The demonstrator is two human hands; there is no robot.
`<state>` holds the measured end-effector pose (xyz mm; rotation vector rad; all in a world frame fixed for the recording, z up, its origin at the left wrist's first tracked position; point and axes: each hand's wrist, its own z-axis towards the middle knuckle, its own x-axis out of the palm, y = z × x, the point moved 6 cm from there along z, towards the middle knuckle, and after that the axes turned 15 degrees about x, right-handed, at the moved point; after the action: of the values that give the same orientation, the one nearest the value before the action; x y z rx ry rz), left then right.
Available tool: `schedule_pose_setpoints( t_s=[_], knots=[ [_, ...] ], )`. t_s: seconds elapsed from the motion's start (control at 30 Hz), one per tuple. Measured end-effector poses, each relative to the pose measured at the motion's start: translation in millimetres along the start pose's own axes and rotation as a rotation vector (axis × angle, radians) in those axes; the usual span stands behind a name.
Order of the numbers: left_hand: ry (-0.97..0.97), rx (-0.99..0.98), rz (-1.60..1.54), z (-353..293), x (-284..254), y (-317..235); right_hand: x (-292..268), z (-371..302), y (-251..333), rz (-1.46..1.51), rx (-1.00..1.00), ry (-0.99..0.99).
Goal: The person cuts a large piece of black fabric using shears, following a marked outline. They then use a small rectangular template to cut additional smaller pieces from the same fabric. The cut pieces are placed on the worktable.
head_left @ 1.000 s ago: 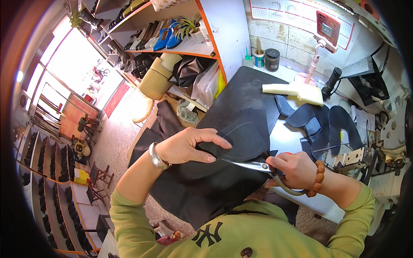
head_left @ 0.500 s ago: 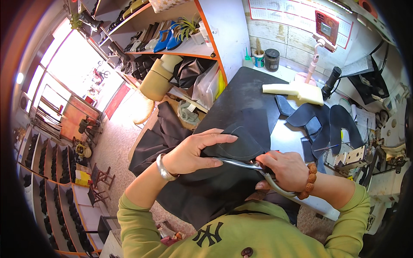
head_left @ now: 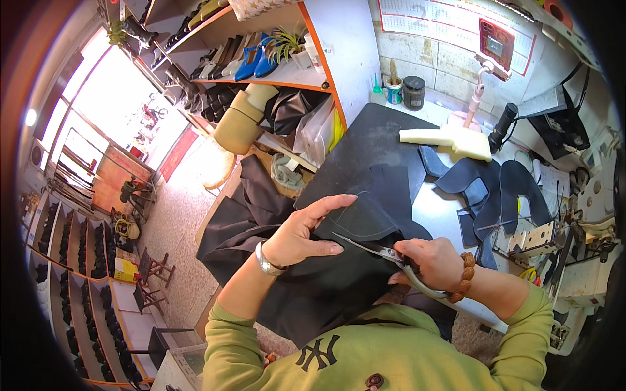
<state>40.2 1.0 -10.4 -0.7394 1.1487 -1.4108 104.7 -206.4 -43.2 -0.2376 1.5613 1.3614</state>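
Note:
A large sheet of black, leather-like material (head_left: 316,280) drapes over my lap and the near edge of the work table. On its raised part a pale curved line (head_left: 366,233) outlines a rounded shape. My left hand (head_left: 301,234) holds the sheet from the left, its index finger along the outlined part and its thumb lower down. My right hand (head_left: 429,264) grips the handles of metal scissors (head_left: 389,253). Their blades point left toward my left thumb, lying along the material just below the pale line. Part of the right fingers is hidden behind the handles.
Dark blue cut pieces (head_left: 479,189) lie on the table at right, beside a cream foam piece (head_left: 456,140) and a phone stand (head_left: 473,107). A dark mat (head_left: 372,140) covers the left side. Machine parts (head_left: 596,202) crowd the far right; shoe shelves (head_left: 274,77) stand behind.
My left hand has shifted slightly right and the sheet has moved with it. The scissor blades now slope more, their tips a little higher. My right hand has stayed almost in place.

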Motion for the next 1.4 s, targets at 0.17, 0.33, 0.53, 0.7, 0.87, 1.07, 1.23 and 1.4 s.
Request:
schedule_pose_setpoints(
  t_s=[0.17, 0.33, 0.53, 0.7, 0.87, 1.07, 1.23, 1.4],
  knots=[
    [-0.044, 0.012, -0.143, -1.4, 10.3, 14.7, 7.1, 1.7, 3.0, -0.002, 0.023, -0.01],
    [-0.071, 0.022, -0.263, -3.6, 15.0, 25.0, 13.1, 4.9, 3.4, 0.059, 0.04, 0.012],
    [-0.084, 0.024, -0.25, -11.6, 12.6, 29.6, 21.2, 3.0, 2.0, 0.095, 0.02, 0.046],
    [-0.099, -0.024, -0.329, -19.5, 18.8, 30.7, 30.5, -2.9, -2.5, 0.136, 0.073, 0.149],
    [-0.167, -0.043, -0.346, -21.8, 20.3, 32.9, 36.7, -2.3, -1.5, 0.128, 0.075, 0.166],
    [-0.054, -0.015, -0.29, -21.2, 24.1, 31.2, 38.1, -1.0, -0.9, 0.197, 0.092, 0.207],
    [-0.061, 0.003, -0.264, -28.0, 22.4, 28.7, 38.0, -2.3, 2.2, 0.23, 0.06, 0.177],
    [-0.152, -0.035, -0.304, -47.8, 19.5, 34.3, 47.5, -4.7, 8.3, 0.178, 0.008, 0.182]
  ],
)
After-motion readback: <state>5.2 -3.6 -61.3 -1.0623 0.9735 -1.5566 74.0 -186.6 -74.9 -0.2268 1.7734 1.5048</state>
